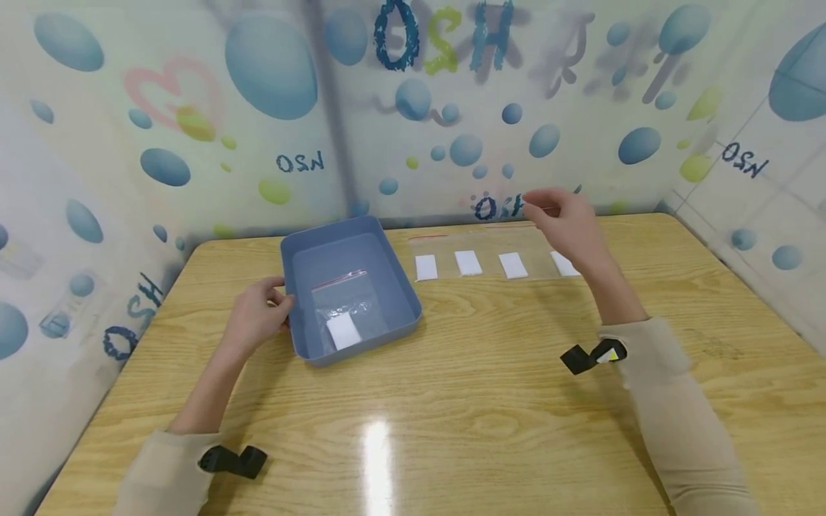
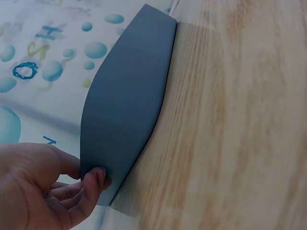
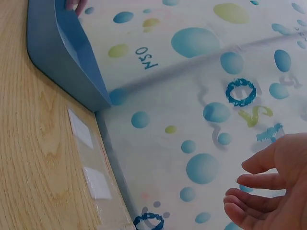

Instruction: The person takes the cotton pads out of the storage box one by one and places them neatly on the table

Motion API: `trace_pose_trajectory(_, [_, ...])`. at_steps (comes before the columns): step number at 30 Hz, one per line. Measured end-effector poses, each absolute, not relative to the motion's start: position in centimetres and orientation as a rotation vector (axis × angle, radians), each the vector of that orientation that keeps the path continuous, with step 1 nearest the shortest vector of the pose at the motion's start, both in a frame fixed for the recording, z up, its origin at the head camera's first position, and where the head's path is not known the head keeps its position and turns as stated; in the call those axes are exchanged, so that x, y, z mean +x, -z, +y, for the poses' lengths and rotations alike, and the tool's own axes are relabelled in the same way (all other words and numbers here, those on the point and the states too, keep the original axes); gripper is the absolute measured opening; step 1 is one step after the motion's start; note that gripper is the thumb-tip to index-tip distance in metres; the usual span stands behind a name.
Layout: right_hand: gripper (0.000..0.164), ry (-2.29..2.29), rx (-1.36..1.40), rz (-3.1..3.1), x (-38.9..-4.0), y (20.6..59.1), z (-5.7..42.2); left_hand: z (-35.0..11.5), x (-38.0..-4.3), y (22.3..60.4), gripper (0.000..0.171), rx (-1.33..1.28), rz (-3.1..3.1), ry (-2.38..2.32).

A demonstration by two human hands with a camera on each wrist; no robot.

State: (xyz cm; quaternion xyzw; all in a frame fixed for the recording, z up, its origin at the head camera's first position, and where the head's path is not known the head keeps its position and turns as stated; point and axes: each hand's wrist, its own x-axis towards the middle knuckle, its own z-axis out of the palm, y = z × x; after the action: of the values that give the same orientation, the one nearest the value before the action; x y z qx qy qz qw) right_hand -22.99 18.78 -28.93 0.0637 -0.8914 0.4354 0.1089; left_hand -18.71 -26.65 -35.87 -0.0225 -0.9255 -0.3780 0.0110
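A blue-grey plastic bin point(image 1: 400, 287) stands on the table, left of centre. My left hand point(image 1: 259, 315) pinches its left wall at the rim, and in the left wrist view the fingers point(image 2: 91, 189) lie against the outer wall. Inside the bin is a clear zip bag point(image 1: 345, 294) holding a white rectangular piece point(image 1: 344, 330). My right hand point(image 1: 571, 226) is raised over the right end of a row of similar bags, its fingers loosely bent. The right wrist view shows nothing between these fingers point(image 3: 261, 181). This hand partly hides the rightmost white piece point(image 1: 564, 264).
Several flat clear bags point(image 1: 490, 240) lie in a row along the table's back edge, each with a white piece point(image 1: 426, 267). A patterned curtain point(image 1: 452, 107) with blue bubbles stands behind the wooden table point(image 1: 490, 401). A small clear item point(image 1: 713, 344) lies at the right.
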Motion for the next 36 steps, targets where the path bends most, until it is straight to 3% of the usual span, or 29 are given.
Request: trace_pose_trajectory(36, [0.029, -1.368, 0.524, -2.420, -21.5, 27.2, 13.1, -26.7, -18.7, 35.8, 0.051, -0.071, -2.885, 1.179])
